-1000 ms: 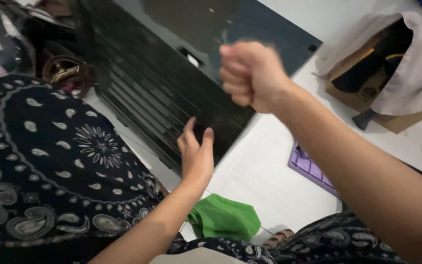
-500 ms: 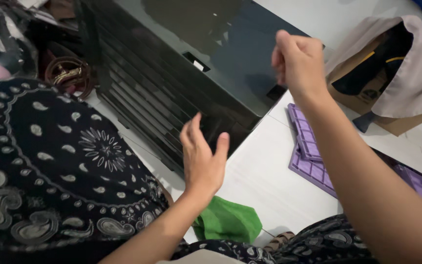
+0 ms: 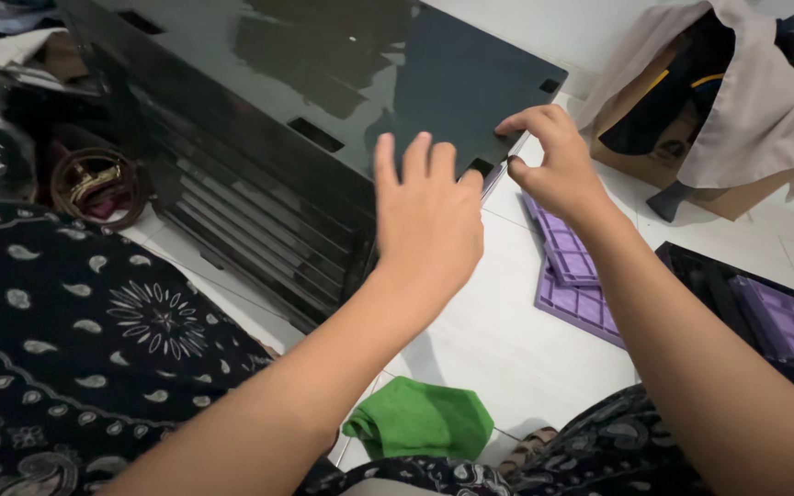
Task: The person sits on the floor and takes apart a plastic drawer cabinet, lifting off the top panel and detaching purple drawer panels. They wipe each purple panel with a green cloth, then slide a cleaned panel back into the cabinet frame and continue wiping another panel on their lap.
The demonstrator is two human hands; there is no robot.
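While the left hand (image 3: 429, 220) hovers flat, fingers spread and grip released, over the near edge of the dark glossy panel (image 3: 342, 83), the right hand (image 3: 549, 161) is at the panel's near-right corner, thumb and forefinger pinched at the edge there; can't tell if anything small is held in that grip. The panel tops a stack of dark slatted boards (image 3: 250, 230) standing on the white floor (image 3: 498, 340), ahead of both hands, with its long axis running away to the upper left. The right hand is the one touching the panel; the left looks just above it, contact unclear. Purple tray (image 3: 572, 276) lies on the floor just beside the right wrist. Green cloth (image 3: 420, 422) lies near the knees, well apart from the panel.
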